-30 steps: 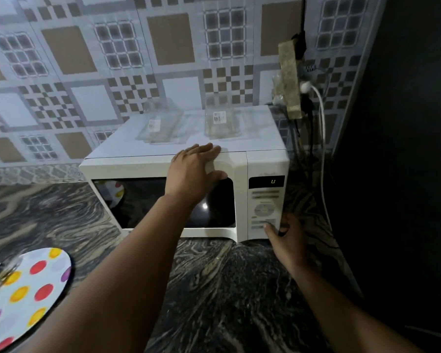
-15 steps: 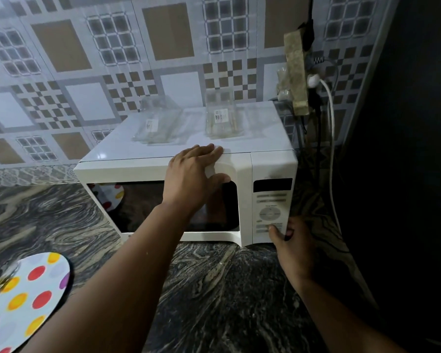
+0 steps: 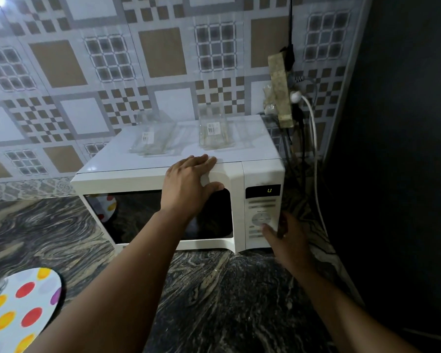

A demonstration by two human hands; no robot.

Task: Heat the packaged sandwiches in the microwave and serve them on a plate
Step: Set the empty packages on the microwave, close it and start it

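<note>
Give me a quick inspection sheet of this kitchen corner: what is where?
Surface: dark marbled counter.
Job's things: white microwave, door closed, display lit; spotted plate at front left.
Clutter: two clear empty packages on the microwave's top.
Hands: left hand rests flat on the door's top edge; right hand, thumb on the control panel.
Cables: white cable and dark cords hanging from the wall socket strip.
Surroundings: patterned tile wall.

microwave display (image 3: 263, 191) shows "U", package labels unreadable

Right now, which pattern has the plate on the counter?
White plate with red, yellow and purple dots, seen in the head view.
</note>
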